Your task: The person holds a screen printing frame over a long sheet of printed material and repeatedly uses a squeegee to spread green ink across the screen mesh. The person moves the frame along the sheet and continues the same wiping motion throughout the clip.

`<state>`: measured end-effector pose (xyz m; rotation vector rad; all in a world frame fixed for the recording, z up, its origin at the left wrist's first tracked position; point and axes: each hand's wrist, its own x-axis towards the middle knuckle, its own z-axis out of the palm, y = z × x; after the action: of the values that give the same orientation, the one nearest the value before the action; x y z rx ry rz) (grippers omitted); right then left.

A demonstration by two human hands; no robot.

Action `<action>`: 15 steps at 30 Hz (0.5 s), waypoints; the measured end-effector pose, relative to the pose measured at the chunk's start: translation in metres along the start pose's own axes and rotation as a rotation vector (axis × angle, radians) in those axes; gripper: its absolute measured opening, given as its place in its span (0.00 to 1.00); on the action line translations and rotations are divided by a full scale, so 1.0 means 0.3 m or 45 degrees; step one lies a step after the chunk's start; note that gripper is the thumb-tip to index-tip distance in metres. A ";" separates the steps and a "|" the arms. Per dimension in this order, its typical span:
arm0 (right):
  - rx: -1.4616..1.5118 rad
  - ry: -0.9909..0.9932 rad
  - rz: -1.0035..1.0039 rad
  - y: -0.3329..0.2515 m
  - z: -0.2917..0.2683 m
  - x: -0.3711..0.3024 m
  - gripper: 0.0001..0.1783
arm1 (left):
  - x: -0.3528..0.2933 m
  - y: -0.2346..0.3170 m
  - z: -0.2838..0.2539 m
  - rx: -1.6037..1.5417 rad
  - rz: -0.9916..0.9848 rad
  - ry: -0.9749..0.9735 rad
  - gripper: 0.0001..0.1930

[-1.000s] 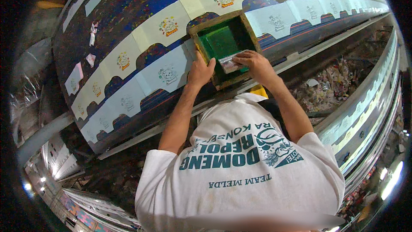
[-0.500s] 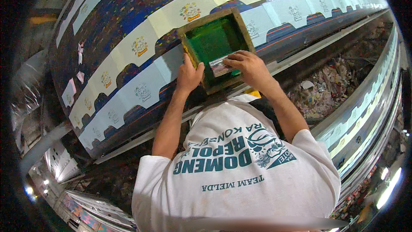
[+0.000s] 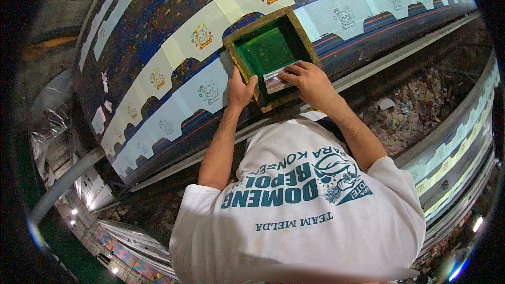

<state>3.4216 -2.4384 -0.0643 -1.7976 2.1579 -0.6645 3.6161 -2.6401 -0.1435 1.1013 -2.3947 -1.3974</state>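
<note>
A wooden screen-printing frame (image 3: 304, 36) with green mesh (image 3: 272, 48) sits tilted over the pale blue row of cut pieces on the long dark table. My left hand (image 3: 242, 90) grips its left side bar, thumb toward the inside. Inside the frame, near its closest end, my right hand (image 3: 312, 83) holds a flat, shiny squeegee (image 3: 275, 79) with bent fingers. Left of the frame lies a pale blue piece (image 3: 195, 106) with a small outlined bear print. Beyond it runs a row of pale yellow pieces (image 3: 181, 47) with coloured bear prints. The frame hides what lies under it.
The paint-spotted table (image 3: 139, 47) curves across the view, with a metal rail (image 3: 368, 71) along its near edge. Scraps and litter (image 3: 407, 102) lie beyond the rail at right. Another table with printed rows (image 3: 447, 152) stands there too. A grey pipe (image 3: 68, 181) is at left.
The frame, with both hands on it and the squeegee, has shifted left along the pale blue row. My view has moved too. The squeegee stays near the frame's close end.
</note>
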 end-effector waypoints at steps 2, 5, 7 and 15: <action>-0.025 0.012 -0.027 0.004 0.001 0.006 0.25 | 0.003 -0.007 0.004 -0.038 0.000 0.002 0.30; -0.032 0.045 -0.067 0.000 -0.008 0.011 0.21 | 0.004 -0.014 0.005 -0.079 0.010 0.011 0.29; 0.042 -0.104 -0.005 0.001 -0.022 0.016 0.26 | 0.003 -0.014 0.001 -0.068 -0.005 0.005 0.28; 0.058 -0.263 0.051 0.142 -0.023 0.306 0.23 | -0.009 0.043 -0.011 0.053 -0.128 -0.025 0.31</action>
<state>3.3630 -2.5211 -0.0710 -1.7132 2.0209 -0.4909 3.6128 -2.6368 -0.1307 1.2397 -2.4238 -1.4011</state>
